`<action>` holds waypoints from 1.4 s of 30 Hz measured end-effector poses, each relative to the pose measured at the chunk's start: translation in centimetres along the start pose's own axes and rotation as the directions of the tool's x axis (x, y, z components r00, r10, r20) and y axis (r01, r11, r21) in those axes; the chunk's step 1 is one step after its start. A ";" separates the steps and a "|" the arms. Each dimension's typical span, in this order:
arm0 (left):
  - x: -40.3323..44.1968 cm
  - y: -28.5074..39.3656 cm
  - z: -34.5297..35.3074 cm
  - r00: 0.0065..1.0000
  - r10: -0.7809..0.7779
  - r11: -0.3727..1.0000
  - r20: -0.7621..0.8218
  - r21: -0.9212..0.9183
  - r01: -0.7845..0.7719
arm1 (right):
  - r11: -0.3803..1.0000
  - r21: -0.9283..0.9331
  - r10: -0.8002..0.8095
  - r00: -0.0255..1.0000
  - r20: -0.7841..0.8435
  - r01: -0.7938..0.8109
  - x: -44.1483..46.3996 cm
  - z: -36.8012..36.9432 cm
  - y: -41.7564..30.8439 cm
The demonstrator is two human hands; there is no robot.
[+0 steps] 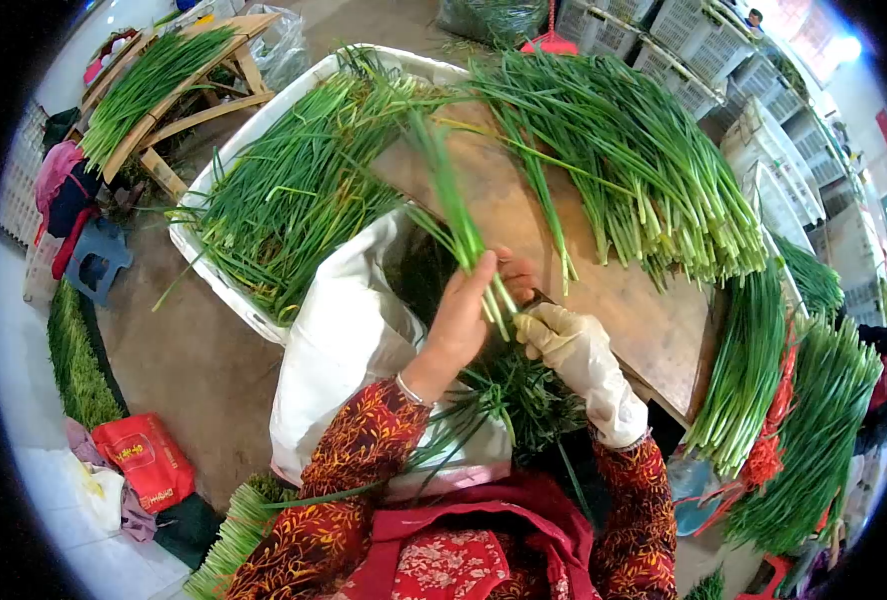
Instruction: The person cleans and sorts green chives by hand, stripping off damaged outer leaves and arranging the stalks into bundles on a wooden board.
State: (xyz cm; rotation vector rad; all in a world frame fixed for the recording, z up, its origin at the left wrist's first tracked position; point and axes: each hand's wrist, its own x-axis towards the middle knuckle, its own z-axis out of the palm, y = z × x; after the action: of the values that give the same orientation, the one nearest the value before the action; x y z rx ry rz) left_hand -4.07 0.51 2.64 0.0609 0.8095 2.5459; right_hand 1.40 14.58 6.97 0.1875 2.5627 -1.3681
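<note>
Bunch: a few green stalks (pixel 469 240), just off the board's near left edge, white ends slanting down toward the wearer, the tips blurred over the board.
Left hand: bare (pixel 467 305), grasping the bunch near its white ends, thumb across the stalks.
Right hand: in a pale glove (pixel 574 352), at the board's near edge, fingers curled beside the stalk ends; whether they grip anything, I cannot tell.
Board: brown (pixel 654 325), with a big pile of greens (pixel 634 160) on its far right part.
Sack: white (pixel 329 345), open, left of the board and nearer the wearer.
Tub: white (pixel 226 283), left of the board, full of loose greens (pixel 294 190).
Bundles: long stalks (pixel 744 365) right of the board, red ties (pixel 769 440) beside them.
Crates: stacked (pixel 699 40) beyond the board.
</note>
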 end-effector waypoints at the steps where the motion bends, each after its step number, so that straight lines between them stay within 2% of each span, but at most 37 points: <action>1: 0.1 0.3 -0.1 0.998 0.062 0.998 -0.005 0.007 -0.062 | 0.998 0.058 -0.016 0.999 -0.031 0.018 -0.1 -0.3 0.1; 2: 0.2 0.5 -0.2 0.992 0.123 0.992 -0.013 0.013 -0.123 | 0.990 -0.105 -0.112 0.974 -0.199 0.092 0.2 -1.1 -0.1; 3: 0.2 0.8 -0.3 0.995 0.099 0.994 -0.009 -0.037 -0.099 | 0.954 -0.281 -0.203 0.911 -0.359 0.102 0.4 -1.9 -0.6; 5: 0.2 0.8 -0.3 0.999 0.019 1.000 -0.036 -0.016 -0.019 | 0.851 -0.525 -0.277 0.853 -0.442 0.004 1.9 -2.8 -0.9; 7: 0.0 0.5 0.0 0.997 -0.064 0.998 -0.042 0.001 0.064 | 0.822 -0.569 -0.310 0.852 -0.423 0.016 3.3 -2.7 0.1; 9: 0.1 0.0 0.0 0.995 -0.076 0.995 -0.058 0.058 0.080 | 0.790 -0.612 -0.345 0.850 -0.398 0.034 3.9 -2.7 0.5; 11: -0.2 -0.2 0.2 0.995 -0.048 0.990 -0.082 0.126 0.058 | 0.904 -0.427 -0.155 0.918 -0.365 -0.016 3.6 -2.7 0.3; 12: -0.2 -0.2 0.2 0.994 -0.049 0.989 -0.095 0.132 0.061 | 0.986 -0.166 -0.047 0.954 -0.297 -0.003 3.4 -2.5 0.7; 13: -0.2 -0.2 0.3 0.994 -0.050 0.989 -0.100 0.133 0.063 | 0.987 -0.164 -0.045 0.955 -0.293 -0.003 3.0 -2.3 0.4; 14: -0.2 -0.2 0.5 0.996 -0.045 0.988 -0.081 0.145 0.056 | 0.997 0.072 0.049 0.977 -0.209 -0.034 2.3 -2.0 -0.1; 15: -0.2 -0.2 0.7 0.997 -0.041 0.986 -0.061 0.158 0.051 | 0.950 0.300 0.122 0.987 -0.104 -0.085 1.7 -1.8 -0.7; 17: 0.1 -0.5 0.7 0.996 -0.040 0.986 -0.077 0.161 0.052 | 0.926 0.368 0.110 0.992 -0.057 -0.082 0.8 -1.3 -1.4; 21: 0.3 -0.6 0.2 0.996 -0.037 0.985 -0.083 0.166 0.050 | 0.909 0.416 0.057 0.989 -0.133 0.004 0.6 -2.0 -1.3; 23: 0.2 -0.5 0.1 0.995 -0.026 0.989 -0.091 0.143 0.039 | 1.000 -0.008 0.013 0.918 -0.396 -0.018 2.1 -2.5 -0.8; 24: 0.2 -0.6 0.1 0.997 -0.014 0.991 -0.082 0.130 0.025 | 0.974 -0.209 -0.175 0.865 -0.470 0.084 3.5 -2.3 0.7; 25: 0.2 -0.7 0.0 0.997 -0.001 0.993 -0.072 0.119 0.010 | 0.974 -0.209 -0.177 0.863 -0.474 0.085 3.8 -2.2 0.6; 27: 0.0 -0.7 -0.1 0.998 0.000 0.988 -0.063 0.152 0.010 | 0.831 -0.556 -0.212 0.915 -0.342 -0.015 4.6 -1.7 -0.1; 28: -0.1 -0.6 0.1 0.995 -0.018 0.980 -0.099 0.194 0.037 | 0.790 -0.612 -0.223 0.907 -0.356 -0.045 4.7 -1.4 -0.5; 31: -0.4 -0.2 0.7 0.990 -0.066 0.960 -0.120 0.264 0.096 | 0.801 -0.598 -0.256 0.914 -0.315 0.018 4.6 -1.5 -0.8; 33: -0.6 0.5 1.3 0.987 -0.054 0.945 -0.150 0.311 0.099 | 0.854 -0.514 -0.261 0.922 -0.285 0.083 3.4 -1.2 -0.8; 36: -0.4 0.3 0.0 0.979 -0.140 0.937 -0.146 0.301 0.178 | 0.924 -0.361 -0.184 0.974 -0.129 0.127 0.4 -1.6 -2.8; 37: -0.4 0.1 -0.3 0.976 -0.169 0.936 -0.134 0.289 0.202 | 0.924 -0.362 -0.180 0.975 -0.129 0.123 0.3 -1.6 -2.7; 39: -0.4 -0.3 0.1 0.980 -0.141 0.947 -0.138 0.271 0.174 | 0.881 -0.423 -0.234 0.972 0.004 0.213 0.2 -1.9 -2.6; 41: -0.3 -0.4 0.6 0.985 -0.107 0.957 -0.137 0.255 0.139 | 0.880 -0.419 -0.254 0.967 -0.018 0.223 0.8 -2.6 -1.9; 42: -0.3 -0.4 0.8 0.991 -0.069 0.972 -0.118 0.216 0.093 | 0.859 -0.480 -0.326 0.913 -0.245 0.179 1.4 -3.1 -1.1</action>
State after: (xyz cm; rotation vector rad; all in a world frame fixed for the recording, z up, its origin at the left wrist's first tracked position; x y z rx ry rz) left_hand -3.48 1.06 3.15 -0.0412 1.1126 2.3900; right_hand -0.64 16.49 9.16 -0.0219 3.1954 -0.8201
